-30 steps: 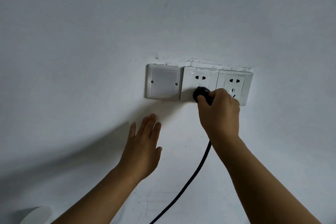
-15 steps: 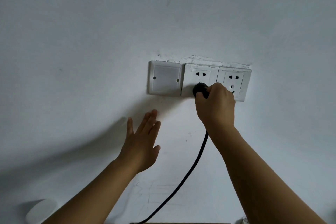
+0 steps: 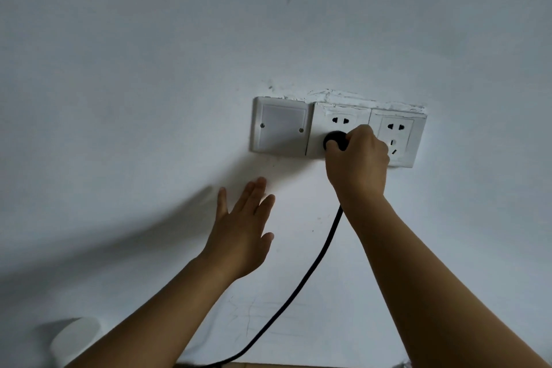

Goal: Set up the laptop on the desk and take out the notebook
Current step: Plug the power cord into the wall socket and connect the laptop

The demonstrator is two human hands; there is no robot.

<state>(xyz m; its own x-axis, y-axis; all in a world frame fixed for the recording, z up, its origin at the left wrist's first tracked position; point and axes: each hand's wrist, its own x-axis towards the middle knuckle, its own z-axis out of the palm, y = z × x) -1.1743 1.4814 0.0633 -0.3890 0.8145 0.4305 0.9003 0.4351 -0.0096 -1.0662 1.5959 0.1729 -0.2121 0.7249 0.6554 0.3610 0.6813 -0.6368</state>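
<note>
My right hand (image 3: 357,163) grips a round black plug (image 3: 335,140) pressed against the lower part of the middle wall socket (image 3: 339,121). A black power cable (image 3: 307,275) hangs from under that hand down to the bottom edge of the view. My left hand (image 3: 243,227) is held flat with fingers spread near the white wall, below and left of the sockets, holding nothing. Neither laptop nor notebook is in view.
A blank white cover plate (image 3: 282,127) sits left of the middle socket and a free socket (image 3: 395,136) to its right. A white rounded object (image 3: 76,339) shows at the bottom left. A sliver of wooden edge (image 3: 268,365) lies along the bottom.
The view has tilted slightly; the sockets sit a little higher in frame. My right hand stays on the plug at the middle socket, and my left hand has spread its fingers somewhat.
</note>
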